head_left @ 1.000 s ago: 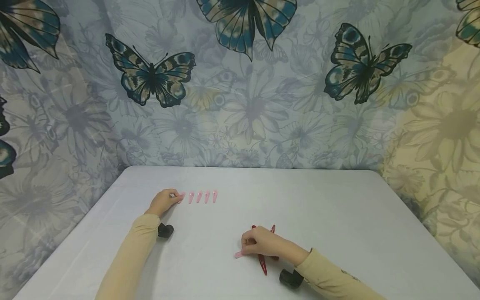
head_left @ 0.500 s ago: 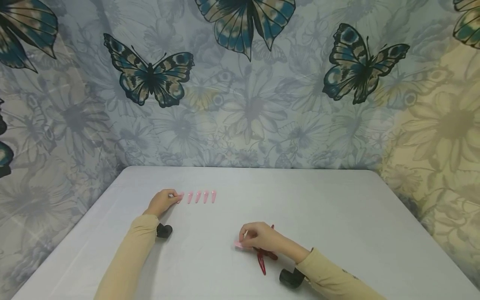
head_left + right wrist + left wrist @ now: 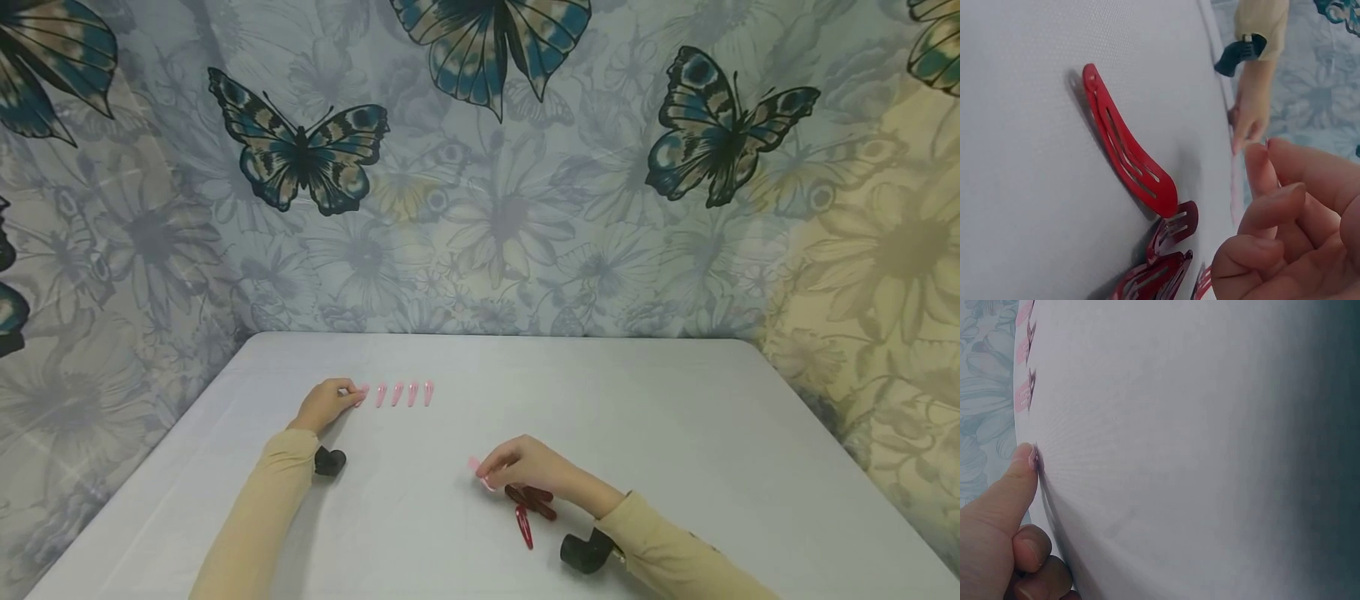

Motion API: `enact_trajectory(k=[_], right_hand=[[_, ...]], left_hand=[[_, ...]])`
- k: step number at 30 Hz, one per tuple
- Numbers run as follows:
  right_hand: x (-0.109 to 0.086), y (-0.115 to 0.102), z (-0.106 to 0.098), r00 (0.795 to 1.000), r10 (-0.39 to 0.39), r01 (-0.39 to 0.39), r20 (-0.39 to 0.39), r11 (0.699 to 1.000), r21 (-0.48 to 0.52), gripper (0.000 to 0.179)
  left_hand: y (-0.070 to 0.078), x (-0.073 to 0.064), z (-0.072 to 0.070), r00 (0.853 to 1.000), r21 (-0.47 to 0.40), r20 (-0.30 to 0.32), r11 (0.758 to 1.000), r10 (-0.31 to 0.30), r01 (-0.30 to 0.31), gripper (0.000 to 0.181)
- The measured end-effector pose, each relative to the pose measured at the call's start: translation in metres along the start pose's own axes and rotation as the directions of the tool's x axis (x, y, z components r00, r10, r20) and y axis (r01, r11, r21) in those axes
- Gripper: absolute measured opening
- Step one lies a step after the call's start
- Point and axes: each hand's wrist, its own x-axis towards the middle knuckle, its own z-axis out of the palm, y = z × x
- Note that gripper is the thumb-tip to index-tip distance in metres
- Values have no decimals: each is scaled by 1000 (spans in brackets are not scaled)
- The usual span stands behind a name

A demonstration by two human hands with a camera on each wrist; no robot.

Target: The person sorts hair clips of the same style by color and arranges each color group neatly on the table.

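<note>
Nearest the wearer, a black device (image 3: pixel 587 552) is sitting at the wrist behind the right hand (image 3: pixel 529 465). A bright red clip (image 3: pixel 524 528) is lying on the white table (image 3: pixel 675 433), just on the near side of that hand, and dark red clips (image 3: pixel 542 507) are lying in a loose heap close beneath it. The right hand is pinching a pink clip (image 3: pixel 474 463) between thumb and fingertip; the clip is poking out past the tips. Farther off, the left hand (image 3: pixel 326 405) is pinching an end pink clip (image 3: pixel 363 392) at the table. Just to its right, four more pink clips (image 3: pixel 397 394) are lining up, spaced apart. Beyond both hands, a butterfly-patterned wall (image 3: pixel 510 217) is rising.
</note>
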Motion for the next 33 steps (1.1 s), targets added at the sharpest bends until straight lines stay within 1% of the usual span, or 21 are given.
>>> enact_trajectory(k=[6,10,13,17,20,25,27,33], right_hand=[[2,-2,-1,1000,-7,8,-24,999,35,17],[5,-3,-2,999,1,2,-36,997,83,18],[8,-4,-3,999,11,-7,-50,998,69,18],[15,-4,-6,997,0,0,-75,1000,-1,18],[21,-3,-9,996,-3,1,-94,1000,-24,18],[29,-3,-12,991,-15,11,-135,999,-33,18],[32,-3,-13,989,-17,15,-146,1000,-14,18],[41,-5,-13,982,-19,14,-187,999,-29,18]], left_hand=[[1,0,1,1000,0,-8,1000,4,-4,19],[0,0,1,1000,-5,-11,1000,12,-12,19],[0,0,1,1000,-10,-8,1000,10,-10,19],[1,0,1,1000,-6,-9,1000,9,-9,19],[1,0,0,1000,-5,-7,1000,13,-13,19],[1,-1,0,1000,-11,-4,1000,16,-16,19],[0,-1,0,1000,-9,-5,1000,17,-17,19],[-3,1,1,1000,-7,-2,1000,1,-1,20]])
